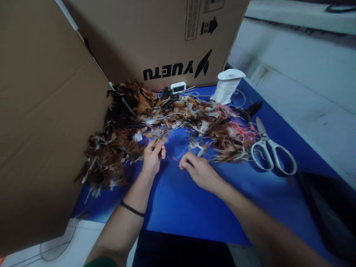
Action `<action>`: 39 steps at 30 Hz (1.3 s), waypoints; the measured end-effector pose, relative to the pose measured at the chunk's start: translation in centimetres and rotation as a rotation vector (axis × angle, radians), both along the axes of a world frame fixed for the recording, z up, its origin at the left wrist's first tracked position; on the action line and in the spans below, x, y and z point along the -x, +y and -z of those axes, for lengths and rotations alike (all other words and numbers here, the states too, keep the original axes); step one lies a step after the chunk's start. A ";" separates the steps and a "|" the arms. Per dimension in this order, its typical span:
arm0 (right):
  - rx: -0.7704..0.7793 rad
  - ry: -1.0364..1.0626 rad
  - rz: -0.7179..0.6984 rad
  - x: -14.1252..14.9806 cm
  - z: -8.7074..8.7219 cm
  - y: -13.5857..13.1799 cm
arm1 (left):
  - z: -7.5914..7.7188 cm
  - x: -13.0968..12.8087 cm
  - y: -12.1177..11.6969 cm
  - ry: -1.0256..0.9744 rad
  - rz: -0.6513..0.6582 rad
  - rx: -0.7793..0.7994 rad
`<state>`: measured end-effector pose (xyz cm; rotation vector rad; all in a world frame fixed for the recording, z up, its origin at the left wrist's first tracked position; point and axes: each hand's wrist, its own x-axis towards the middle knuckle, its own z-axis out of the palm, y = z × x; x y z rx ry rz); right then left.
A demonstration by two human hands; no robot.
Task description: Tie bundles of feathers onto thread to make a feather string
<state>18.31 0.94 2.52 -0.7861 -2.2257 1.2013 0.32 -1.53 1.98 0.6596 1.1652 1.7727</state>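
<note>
My left hand (152,157) is closed in a pinch on a small tuft of light brown feathers (157,133), which fans out above its fingertips. A short way to the right, my right hand (198,172) is also pinched shut. A thin pink thread (175,159) shows at its fingertips; where the thread's ends lie is hard to make out. Around both hands spreads a long heap of loose brown, black and white feathers (114,152). Pink-red string (240,129) lies tangled among the feathers on the right.
White-handled scissors (274,152) lie on the blue table (189,207) at the right. Behind stand a white spool (226,89) and a small white digital device (178,87). Cardboard (125,33) walls the left and back. A dark flat object (328,207) lies at the right edge.
</note>
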 end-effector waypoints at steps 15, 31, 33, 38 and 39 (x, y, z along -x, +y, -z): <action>0.449 0.285 0.214 -0.3 0.8 1.7 | 0.1 -2.7 -1.2 0.190 0.287 0.127; 0.382 0.198 0.187 -0.7 1.5 1.8 | 0.4 -3.1 -1.1 0.218 0.256 0.182; 0.177 0.107 0.155 -1.1 1.5 2.0 | 0.5 -2.8 -0.9 0.298 0.224 0.172; -0.451 -0.117 0.095 -1.8 0.4 1.8 | 0.6 -2.1 -0.8 0.698 0.114 0.106; -0.530 -0.160 0.092 -1.8 0.0 1.6 | 0.4 -2.1 -0.9 0.796 0.089 0.070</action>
